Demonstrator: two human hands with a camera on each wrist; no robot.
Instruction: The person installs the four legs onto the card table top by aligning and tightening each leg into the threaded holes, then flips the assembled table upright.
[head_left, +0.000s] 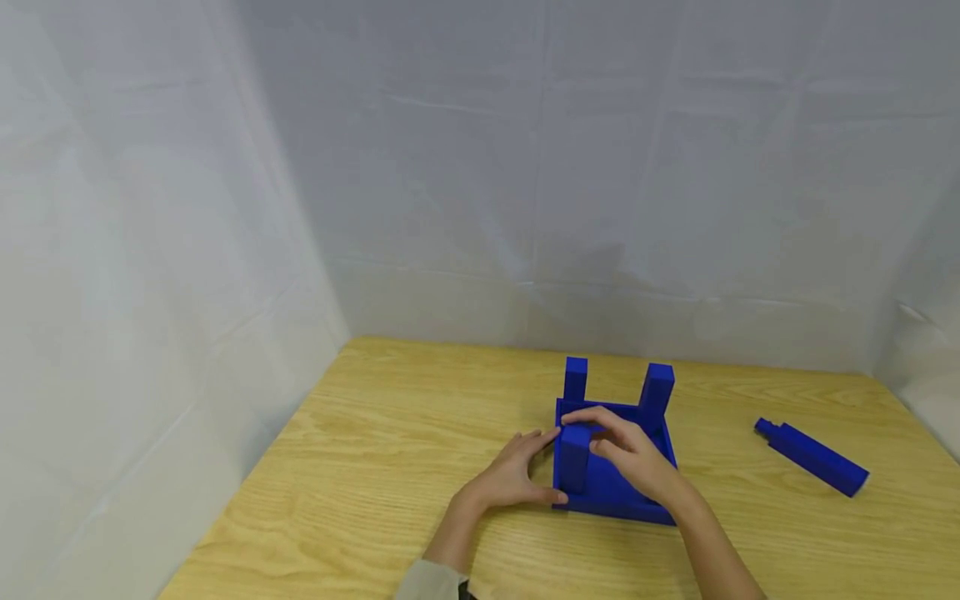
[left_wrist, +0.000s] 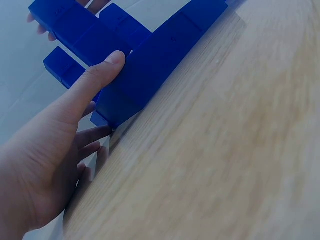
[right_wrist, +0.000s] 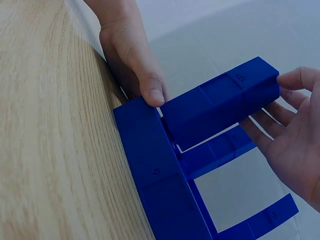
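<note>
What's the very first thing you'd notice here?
A bright blue square base with three upright blue legs sits mid-table. The right hand holds the nearest leg while the left hand steadies the base's edge. One spare blue leg lies alone on the wooden table, off right.

A wooden table (head_left: 360,467) fills the bottom of the head view; its top is light yellow-brown with long wavy grain lines; the far edge of the table runs just below the back wall. White cloth (head_left: 525,167) hangs behind the table like a wall; it has soft folds and faint creases; more of the same cloth hangs down the left side (head_left: 127,333) and meets the back cloth in a corner; a bit of cloth shows at the far right too. The light is soft and even; a dim grey shadow lies on the back cloth.
</note>
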